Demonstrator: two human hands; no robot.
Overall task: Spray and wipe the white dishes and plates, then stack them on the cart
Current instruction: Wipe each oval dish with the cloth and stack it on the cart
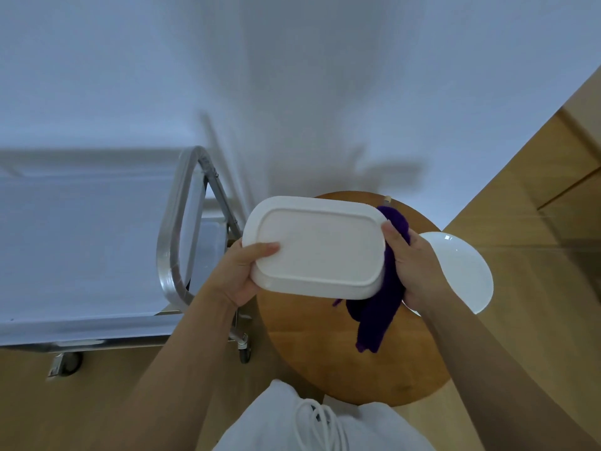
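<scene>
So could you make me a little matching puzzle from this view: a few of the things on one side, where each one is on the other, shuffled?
Things:
1. rectangular white dish
2. purple cloth
3. round white plate
4. cart

Places:
A. lying on the round wooden table, at the right
B. held up in both hands, underside showing
C. standing at the left on castors
D. hanging from the right hand

Pairs: 1-B, 2-D, 3-A, 4-C

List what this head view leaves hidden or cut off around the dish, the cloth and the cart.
- White dish: turned underside-up in the left hand, so its inside is hidden.
- Purple cloth: partly behind the dish and the right hand.
- Round plate: its near-left part hidden by the right hand and forearm.
- Cart: cut off by the left edge.
- Spray bottle: none in view.
</scene>
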